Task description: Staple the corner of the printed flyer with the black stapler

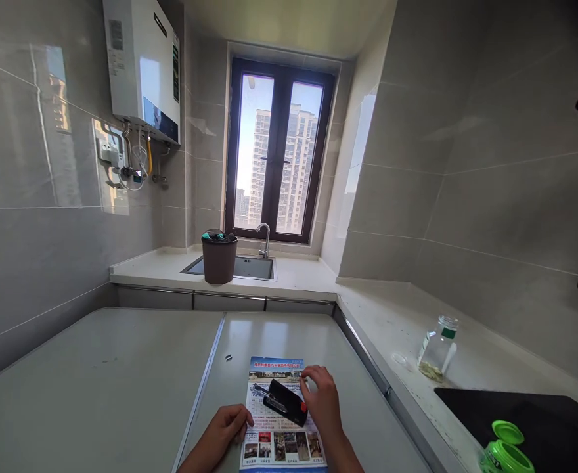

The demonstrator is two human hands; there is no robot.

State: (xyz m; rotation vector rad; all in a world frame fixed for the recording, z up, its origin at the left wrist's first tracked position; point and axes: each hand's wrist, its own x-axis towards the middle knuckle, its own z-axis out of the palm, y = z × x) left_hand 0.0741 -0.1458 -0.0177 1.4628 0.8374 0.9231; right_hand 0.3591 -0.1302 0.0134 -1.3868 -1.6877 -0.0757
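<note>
Printed flyer [282, 427]: lies flat on the grey table [121, 381], near the front edge, its long side running away from the camera; coloured photographs at the near end, a blue heading at the far end.

Left hand [224, 424]: rests at the flyer's left edge, fingers curled, fingertips touching the paper; it holds nothing.

Right hand [321, 401]: sits over the flyer's right side, thumb and forefinger pinched together near the upper right part of the sheet; whether they grip something small cannot be told.

Black stapler [285, 402]: lies slantwise on the middle of the flyer, between the two hands, its red-marked end touching the right hand's palm side, a metal strip showing along its left side.

Small metal bits [228, 358]: on the table, left of the flyer's far end, apart from both hands.

Glass jar [437, 351]: on the white counter [382, 315] to the right, well apart from the hands.

Green-lidded container [506, 450]: at the lower right, on a dark surface.

Brown bin [219, 256]: stands at the edge of the sink [254, 267], under the window [279, 151].

White water heater [144, 62]: mounted on the left wall.
</note>
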